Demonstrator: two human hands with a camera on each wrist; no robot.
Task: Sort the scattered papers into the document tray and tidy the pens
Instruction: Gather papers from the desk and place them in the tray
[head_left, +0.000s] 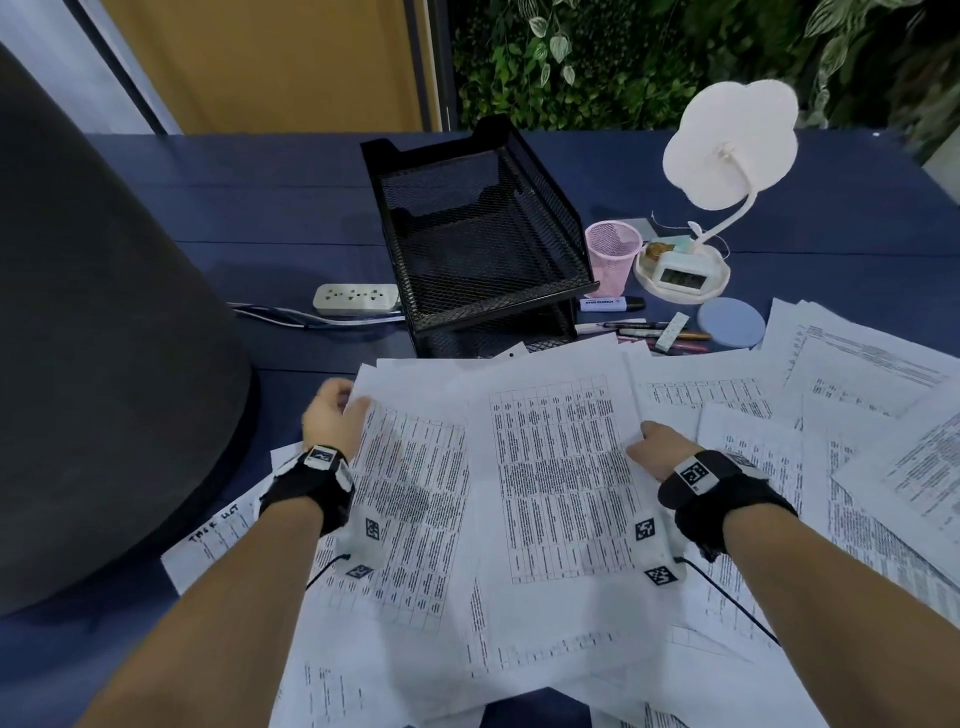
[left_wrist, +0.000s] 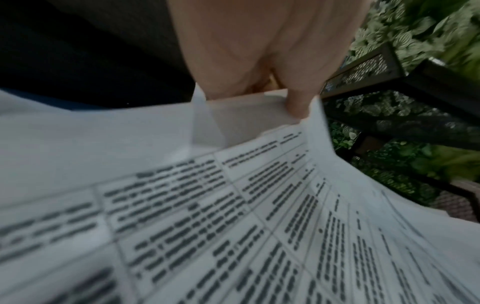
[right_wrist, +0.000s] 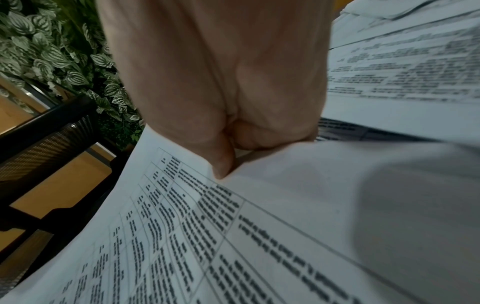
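A person's left hand (head_left: 332, 415) and right hand (head_left: 655, 448) each pinch one side of a bundle of printed sheets (head_left: 550, 483), thumbs on top and fingers (left_wrist: 296, 102) curled beneath the edges, holding it just in front of the black mesh document tray (head_left: 483, 234). The tray's upper tier appears empty, so the sorting seems barely begun. More loose papers (head_left: 831, 415) lie fanned over the dark blue counter (head_left: 260, 208) to the right of the tray and under the forearms. Pens and markers (head_left: 639, 327) lie scattered at the tray's right foot, beside a pink mesh pen cup (head_left: 613, 257) that looks empty. Both jobs, filing and pen-tidying, appear largely still to do.
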